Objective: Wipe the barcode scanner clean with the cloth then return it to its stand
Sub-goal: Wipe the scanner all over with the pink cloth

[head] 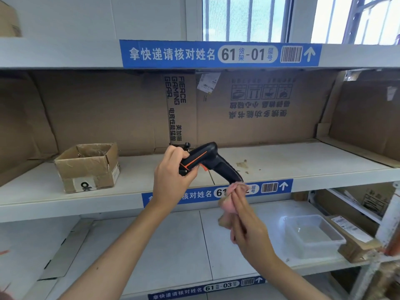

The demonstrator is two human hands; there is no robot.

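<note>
A black barcode scanner [211, 162] with orange trim is held in the air in front of the middle shelf. My left hand [171, 174] grips its head end. My right hand [246, 226] holds a pinkish cloth [230, 207] bunched against the bottom end of the scanner's handle. Behind my left hand a small black part of the stand [186, 145] shows on the shelf; most of it is hidden.
An open cardboard box [87, 166] sits on the middle shelf [303, 161] at the left. Flattened cardboard lines the back. On the lower shelf at the right stand a clear plastic tub [311, 234] and a cardboard parcel [355, 241].
</note>
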